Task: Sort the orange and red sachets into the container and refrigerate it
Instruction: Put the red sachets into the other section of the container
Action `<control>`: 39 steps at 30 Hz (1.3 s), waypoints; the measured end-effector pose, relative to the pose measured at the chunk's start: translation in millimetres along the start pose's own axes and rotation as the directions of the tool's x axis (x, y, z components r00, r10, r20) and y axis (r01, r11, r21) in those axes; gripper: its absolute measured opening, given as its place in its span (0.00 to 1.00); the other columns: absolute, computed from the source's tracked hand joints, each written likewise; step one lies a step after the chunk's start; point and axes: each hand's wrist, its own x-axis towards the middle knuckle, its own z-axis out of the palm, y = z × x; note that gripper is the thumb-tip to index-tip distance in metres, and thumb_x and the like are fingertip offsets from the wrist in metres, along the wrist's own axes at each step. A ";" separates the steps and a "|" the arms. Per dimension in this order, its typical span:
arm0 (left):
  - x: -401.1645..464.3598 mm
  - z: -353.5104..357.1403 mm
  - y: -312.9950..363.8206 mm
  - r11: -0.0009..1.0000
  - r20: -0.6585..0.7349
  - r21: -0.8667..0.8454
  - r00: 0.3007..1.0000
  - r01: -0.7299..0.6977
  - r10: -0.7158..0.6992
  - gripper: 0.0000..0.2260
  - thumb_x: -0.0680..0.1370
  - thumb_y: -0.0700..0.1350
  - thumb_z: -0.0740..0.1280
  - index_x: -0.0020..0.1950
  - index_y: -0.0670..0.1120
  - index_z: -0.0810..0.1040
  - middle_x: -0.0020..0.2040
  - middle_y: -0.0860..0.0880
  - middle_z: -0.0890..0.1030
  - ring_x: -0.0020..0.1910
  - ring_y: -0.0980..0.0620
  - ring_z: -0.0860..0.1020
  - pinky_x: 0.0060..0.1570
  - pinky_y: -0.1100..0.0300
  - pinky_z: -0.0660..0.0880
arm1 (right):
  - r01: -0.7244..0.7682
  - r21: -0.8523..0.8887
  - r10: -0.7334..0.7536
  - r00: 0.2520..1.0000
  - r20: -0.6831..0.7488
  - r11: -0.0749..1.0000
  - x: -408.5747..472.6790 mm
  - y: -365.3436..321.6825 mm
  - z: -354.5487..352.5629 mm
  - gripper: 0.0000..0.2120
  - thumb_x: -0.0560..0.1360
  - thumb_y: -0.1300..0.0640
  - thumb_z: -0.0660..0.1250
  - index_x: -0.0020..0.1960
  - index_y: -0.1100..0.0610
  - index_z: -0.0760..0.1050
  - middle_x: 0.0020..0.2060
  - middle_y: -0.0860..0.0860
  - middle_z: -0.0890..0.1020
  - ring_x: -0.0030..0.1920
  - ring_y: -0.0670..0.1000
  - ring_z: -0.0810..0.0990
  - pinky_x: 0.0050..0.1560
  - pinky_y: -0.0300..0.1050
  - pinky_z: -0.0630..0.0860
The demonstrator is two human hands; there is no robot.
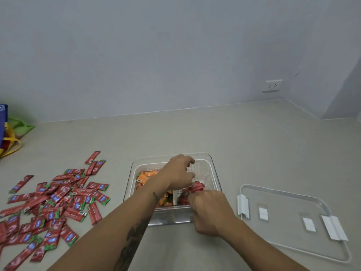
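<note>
A clear container (pixel 214 173) with a white perforated insert sits in the middle of the counter. Orange sachets (pixel 145 177) fill its left half, and a white divider (pixel 175 196) separates them from red sachets (pixel 197 187) on the right. My left hand (pixel 180 172) reaches over the container with fingers loosely spread, holding nothing I can see. At the near right corner, my right hand (pixel 209 209) has its fingers curled around a bunch of the red sachets inside the container. A large pile of red sachets (pixel 50 204) lies loose on the counter to the left.
The container's clear lid (pixel 293 222) with white clips lies flat on the counter to the right. Bags in green, blue and yellow (pixel 11 132) sit at the far left edge. A wall socket (pixel 272 86) is at the back right.
</note>
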 end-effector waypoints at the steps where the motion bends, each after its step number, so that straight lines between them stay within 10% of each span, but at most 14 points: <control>1: -4.2 -1.3 -2.2 1.000 -0.026 -0.021 1.000 -0.008 0.008 0.20 0.78 0.47 0.67 0.70 0.48 0.72 0.63 0.49 0.74 0.57 0.52 0.76 0.60 0.57 0.74 | -0.002 0.004 0.002 1.000 -0.010 1.000 -0.3 0.2 1.8 0.11 0.72 0.54 0.66 0.53 0.54 0.74 0.48 0.53 0.81 0.46 0.57 0.80 0.50 0.47 0.78; 17: -140.2 -55.7 -118.7 0.991 -0.392 -0.127 0.915 0.049 -0.095 0.08 0.79 0.42 0.66 0.54 0.51 0.81 0.46 0.57 0.81 0.42 0.60 0.79 0.44 0.65 0.75 | 0.135 0.441 -0.077 0.986 -0.147 0.887 54.3 -63.6 -45.8 0.09 0.67 0.49 0.64 0.47 0.46 0.75 0.42 0.44 0.79 0.43 0.49 0.76 0.45 0.45 0.74; 28: -239.5 -65.8 -275.1 0.914 -0.292 -0.188 0.869 0.358 -0.400 0.08 0.80 0.42 0.63 0.55 0.52 0.79 0.47 0.54 0.80 0.39 0.56 0.79 0.33 0.61 0.75 | 0.173 0.466 -0.217 0.975 0.041 0.868 143.7 -221.5 2.2 0.10 0.72 0.56 0.66 0.52 0.46 0.73 0.47 0.46 0.75 0.46 0.49 0.75 0.50 0.46 0.74; 39: -271.5 -46.1 -350.6 0.825 -0.140 -0.046 0.814 0.563 -0.563 0.25 0.80 0.55 0.62 0.75 0.48 0.64 0.71 0.47 0.68 0.69 0.47 0.67 0.67 0.51 0.68 | -0.114 0.281 0.024 0.952 0.305 0.953 186.9 -279.6 90.1 0.15 0.76 0.49 0.60 0.60 0.52 0.71 0.61 0.53 0.74 0.58 0.55 0.74 0.56 0.51 0.75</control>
